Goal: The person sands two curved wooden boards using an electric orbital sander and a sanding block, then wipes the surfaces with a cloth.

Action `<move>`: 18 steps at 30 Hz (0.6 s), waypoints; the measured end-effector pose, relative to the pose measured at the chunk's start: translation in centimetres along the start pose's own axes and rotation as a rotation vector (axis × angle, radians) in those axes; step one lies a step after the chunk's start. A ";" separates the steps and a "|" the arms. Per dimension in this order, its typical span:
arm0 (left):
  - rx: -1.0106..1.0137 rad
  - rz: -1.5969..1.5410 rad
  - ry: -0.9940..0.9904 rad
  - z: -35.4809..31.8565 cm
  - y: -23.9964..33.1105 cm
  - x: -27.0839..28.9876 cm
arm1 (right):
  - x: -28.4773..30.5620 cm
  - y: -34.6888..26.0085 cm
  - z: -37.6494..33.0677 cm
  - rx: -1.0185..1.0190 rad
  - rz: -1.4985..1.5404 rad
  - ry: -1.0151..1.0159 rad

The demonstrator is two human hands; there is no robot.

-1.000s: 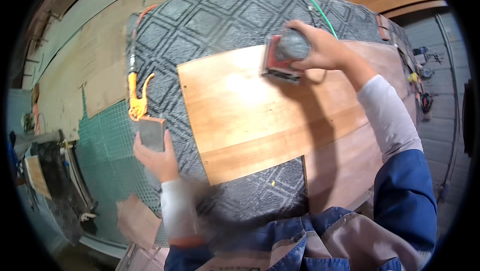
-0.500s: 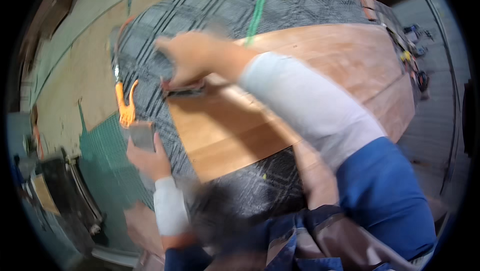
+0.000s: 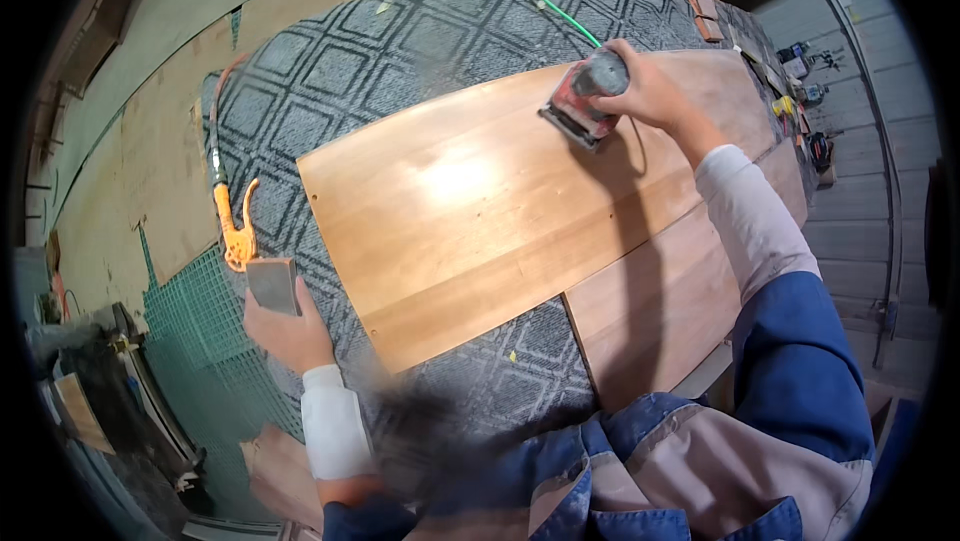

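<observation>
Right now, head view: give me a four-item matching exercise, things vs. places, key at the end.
1. Red sander
2. Gray block
3. Orange air gun
4. Green hose

A. Just beyond the left hand, near the left edge of the patterned cover
B. In the right hand
C. Across the cover's far part
D. In the left hand

Pairs: 1-B, 2-D, 3-A, 4-C

blue jacket, greyish panels, white forearm sleeves

Wooden panels on patterned carpet
</observation>
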State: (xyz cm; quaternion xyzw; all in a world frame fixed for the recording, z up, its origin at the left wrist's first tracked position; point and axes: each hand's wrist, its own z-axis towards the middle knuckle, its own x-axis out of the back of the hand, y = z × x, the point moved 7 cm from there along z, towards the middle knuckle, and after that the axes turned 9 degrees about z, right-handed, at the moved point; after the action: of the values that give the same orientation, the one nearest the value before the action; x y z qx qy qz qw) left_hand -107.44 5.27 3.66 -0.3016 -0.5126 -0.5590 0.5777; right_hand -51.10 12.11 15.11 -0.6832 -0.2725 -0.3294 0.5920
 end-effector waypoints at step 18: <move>0.011 0.084 0.071 -0.4 -1.1 -0.3 | -17.1 -20.5 -4.3 0.424 -0.107 -0.421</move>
State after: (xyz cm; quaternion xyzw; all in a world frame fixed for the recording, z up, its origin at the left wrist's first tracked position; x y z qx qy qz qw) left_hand -108.35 4.78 2.96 -0.2995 -0.4817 -0.5417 0.6203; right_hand -78.12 11.28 15.12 -0.5823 -0.4875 -0.1467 0.6338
